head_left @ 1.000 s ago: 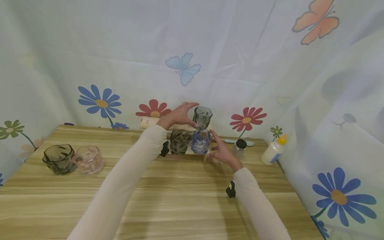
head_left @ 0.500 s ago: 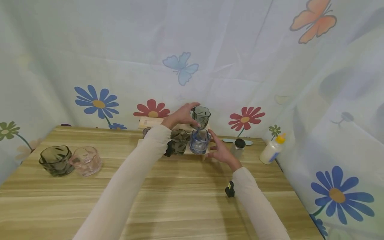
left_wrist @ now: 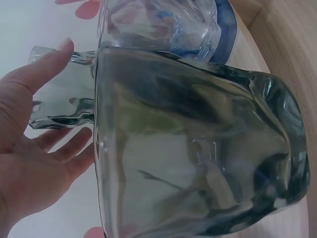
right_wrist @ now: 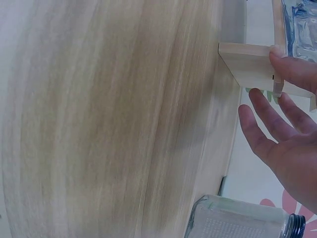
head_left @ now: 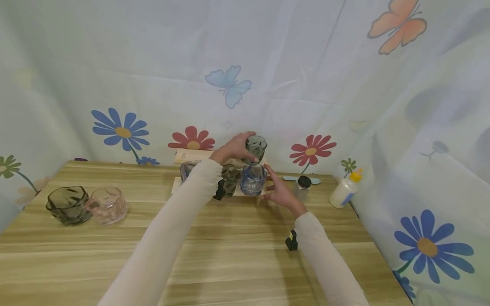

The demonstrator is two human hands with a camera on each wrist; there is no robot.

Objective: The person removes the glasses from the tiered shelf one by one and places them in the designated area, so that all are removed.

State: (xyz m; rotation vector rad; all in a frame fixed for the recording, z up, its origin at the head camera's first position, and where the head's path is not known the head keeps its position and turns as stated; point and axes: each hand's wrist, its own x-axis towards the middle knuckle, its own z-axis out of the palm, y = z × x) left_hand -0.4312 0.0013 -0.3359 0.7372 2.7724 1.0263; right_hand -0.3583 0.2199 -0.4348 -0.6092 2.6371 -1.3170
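A two-tier wooden stand (head_left: 176,186) at the back of the table bears several tumblers. My left hand (head_left: 234,148) grips a grey-green glass (head_left: 256,146) on the upper tier, thumb and fingers at opposite sides of it in the left wrist view. On the lower tier stand a blue glass (head_left: 252,180), a dark glass (head_left: 232,176) and another glass (head_left: 186,169), partly hidden by my left sleeve. My right hand (head_left: 282,193) touches the stand's right end, beside the blue glass. In the right wrist view its fingers (right_wrist: 265,121) are loosely bent and spread.
A dark glass (head_left: 69,205) and a pink glass (head_left: 107,206) stand together at the table's left. Right of the stand are a black-lidded jar (head_left: 302,187), a pale blue flat strip (head_left: 291,179) and a yellow-tipped glue bottle (head_left: 344,191). A patterned curtain (head_left: 160,102) borders the table.
The head view has shifted slightly, and my left forearm has moved a little rightward, uncovering the left glass on the lower tier. Both hands keep their places at the stand.
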